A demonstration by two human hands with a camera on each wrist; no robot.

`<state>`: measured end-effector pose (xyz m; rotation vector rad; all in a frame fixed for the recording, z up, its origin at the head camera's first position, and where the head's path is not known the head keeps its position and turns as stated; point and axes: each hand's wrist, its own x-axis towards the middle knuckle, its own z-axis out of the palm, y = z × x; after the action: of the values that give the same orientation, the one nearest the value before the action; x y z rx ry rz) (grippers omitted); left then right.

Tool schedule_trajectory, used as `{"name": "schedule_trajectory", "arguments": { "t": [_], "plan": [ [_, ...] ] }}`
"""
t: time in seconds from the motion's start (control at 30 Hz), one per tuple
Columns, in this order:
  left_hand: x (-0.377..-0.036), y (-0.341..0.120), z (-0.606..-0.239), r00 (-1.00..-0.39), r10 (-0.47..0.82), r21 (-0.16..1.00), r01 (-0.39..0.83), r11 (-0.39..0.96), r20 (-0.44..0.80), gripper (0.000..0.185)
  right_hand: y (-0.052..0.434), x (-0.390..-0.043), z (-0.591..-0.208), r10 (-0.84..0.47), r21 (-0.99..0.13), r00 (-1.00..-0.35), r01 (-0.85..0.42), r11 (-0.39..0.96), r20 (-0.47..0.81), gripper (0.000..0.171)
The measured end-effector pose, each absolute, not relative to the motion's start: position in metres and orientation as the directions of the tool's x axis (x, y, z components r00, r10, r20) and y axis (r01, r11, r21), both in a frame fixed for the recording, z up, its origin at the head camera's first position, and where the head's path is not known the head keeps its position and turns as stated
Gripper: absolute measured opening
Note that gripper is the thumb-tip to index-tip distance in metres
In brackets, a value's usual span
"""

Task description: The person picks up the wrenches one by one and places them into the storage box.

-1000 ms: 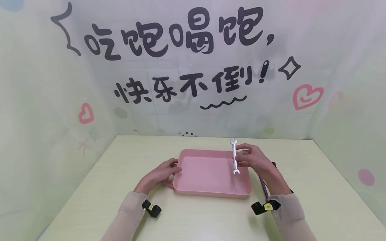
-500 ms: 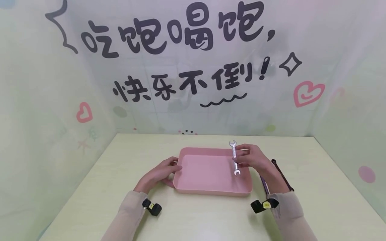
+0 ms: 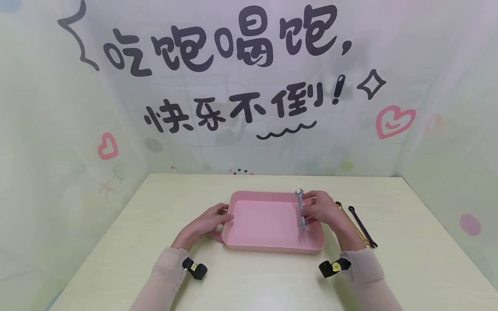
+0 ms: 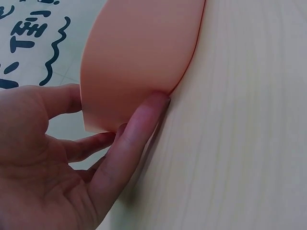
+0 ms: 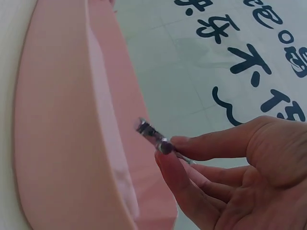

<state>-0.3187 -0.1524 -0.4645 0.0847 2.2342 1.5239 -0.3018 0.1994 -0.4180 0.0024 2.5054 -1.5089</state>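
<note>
I've got the wrench (image 3: 301,210) pinched in my R hand (image 3: 323,211), low over the tray's (image 3: 268,248) right side. L hand (image 3: 202,225) flat vs tray's left wall, holding nothing. Placing step, I reckon; next calls for lowering gently, then letting go.

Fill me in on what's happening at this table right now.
A person's right hand pinches a small silver wrench over the right end of a pink tray, which looks otherwise bare inside. Their left hand rests against the tray's left end, fingers touching its wall. Two more wrenches, a gold wrench and a dark wrench, lie on the table to the right of the tray.
</note>
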Motion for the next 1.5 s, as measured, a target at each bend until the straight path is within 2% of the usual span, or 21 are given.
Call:
{"name": "schedule_trajectory", "arguments": {
  "t": [0.13, 0.3, 0.9, 1.1, 1.37, 1.5],
  "plan": [
    [-0.317, -0.152, -0.467, -0.907, 0.282, 0.900, -0.190, 0.394, -0.314, 0.055, 0.193, -0.301, -0.424, -0.064, -0.823, -0.986, 0.092, 0.561, -0.154, 0.055],
    [-0.316, -0.152, -0.469, -0.910, 0.266, 0.894, -0.196, 0.403, -0.319, 0.056, 0.185, -0.300, -0.433, -0.041, -0.735, -0.993, 0.053, 0.675, -0.109, 0.040],
    [-0.319, -0.154, -0.465, -0.909, 0.280, 0.902, -0.188, 0.388, -0.310, 0.054, 0.165, -0.294, -0.437, 0.027, -0.596, -0.994, 0.087, 0.798, -0.108, 0.003],
    [-0.319, -0.155, -0.466, -0.908, 0.290, 0.902, -0.175, 0.394, -0.303, 0.054, 0.164, -0.292, -0.438, 0.017, -0.596, -0.993, 0.085, 0.798, -0.119, 0.007],
    [-0.318, -0.155, -0.465, -0.913, 0.284, 0.901, -0.165, 0.400, -0.293, 0.054, 0.163, -0.292, -0.439, -0.047, -0.548, -0.996, 0.001, 0.837, -0.074, 0.023],
    [-0.318, -0.154, -0.465, -0.914, 0.278, 0.901, -0.170, 0.400, -0.296, 0.055, 0.163, -0.293, -0.441, -0.053, -0.497, -0.996, -0.008, 0.868, -0.077, 0.016]
  ]
}}
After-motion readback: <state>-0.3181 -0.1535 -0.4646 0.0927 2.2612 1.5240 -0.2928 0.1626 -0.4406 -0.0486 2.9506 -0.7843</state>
